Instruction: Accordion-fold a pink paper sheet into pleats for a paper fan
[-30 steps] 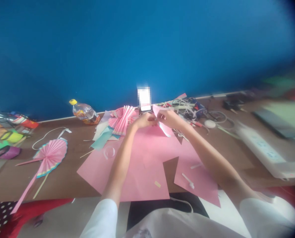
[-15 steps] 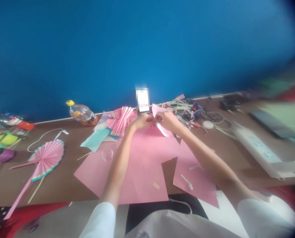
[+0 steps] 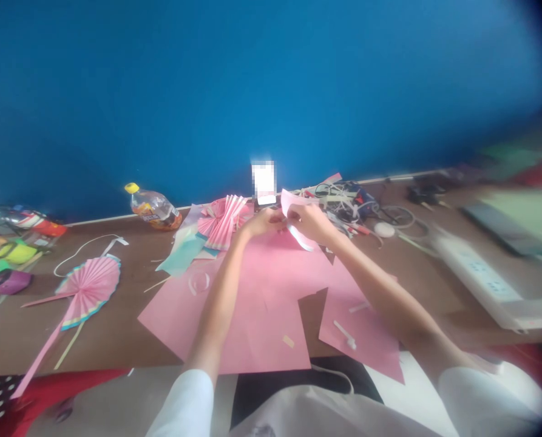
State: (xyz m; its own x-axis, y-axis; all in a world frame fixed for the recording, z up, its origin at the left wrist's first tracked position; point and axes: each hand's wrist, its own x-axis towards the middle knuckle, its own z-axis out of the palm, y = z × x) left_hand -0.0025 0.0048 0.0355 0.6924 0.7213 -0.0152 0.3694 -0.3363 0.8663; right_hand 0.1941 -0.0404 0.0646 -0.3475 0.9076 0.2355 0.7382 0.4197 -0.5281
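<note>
My right hand (image 3: 315,224) is closed in a pinch on a small piece of pink paper (image 3: 289,198), whose curled lower end shows a white face. Close against it, the bent fingers of my left hand (image 3: 266,223) meet at the paper's left edge; the fingertips themselves are partly hidden. Large pink paper sheets (image 3: 261,315) lie beneath both forearms. To the left of my left hand rests a pleated pink paper fan (image 3: 225,221), on top of loose pastel sheets (image 3: 182,249).
A finished-looking pink fan (image 3: 88,288) lies at left. Behind it stands a tilted bottle (image 3: 155,209) with a yellow cap. Tangled cables (image 3: 343,203) crowd the back right, near a white power strip (image 3: 480,276). A bright blurred rectangle (image 3: 264,182) stands against the blue wall.
The view has shifted very slightly, so things at left appear a little farther right. Both hands stay at the small paper in nearly the same pose.
</note>
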